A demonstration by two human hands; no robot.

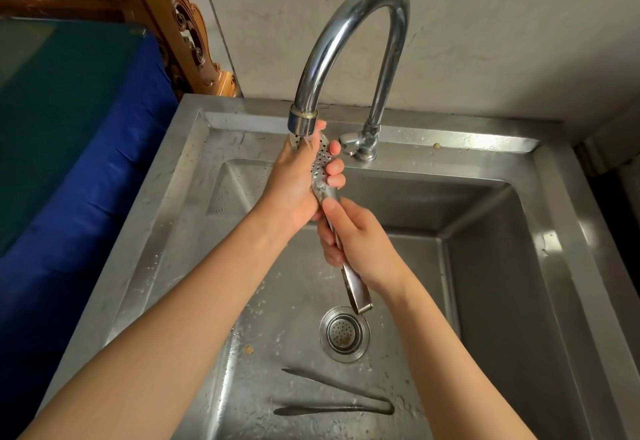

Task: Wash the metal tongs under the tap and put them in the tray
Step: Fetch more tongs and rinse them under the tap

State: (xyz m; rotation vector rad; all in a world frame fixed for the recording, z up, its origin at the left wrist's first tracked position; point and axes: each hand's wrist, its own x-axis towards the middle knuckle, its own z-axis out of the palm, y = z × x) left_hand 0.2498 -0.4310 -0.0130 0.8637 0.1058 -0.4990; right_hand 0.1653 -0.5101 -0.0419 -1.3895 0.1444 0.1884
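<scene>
Both hands were up under the curved chrome tap (pixel 349 24), clamped on a pair of perforated steel tongs (pixel 327 190) held closed and near upright over the stainless steel sink (pixel 485 231). The left hand (pixel 298 183) wrapped the holed head right at the spout, fingers curled round it. The right hand (pixel 360 245) gripped the handle lower down, the hinge end poking out above the round drain strainer (pixel 344 334). A second, thinner pair of tongs (pixel 339 401) lay open on the basin floor.
</scene>
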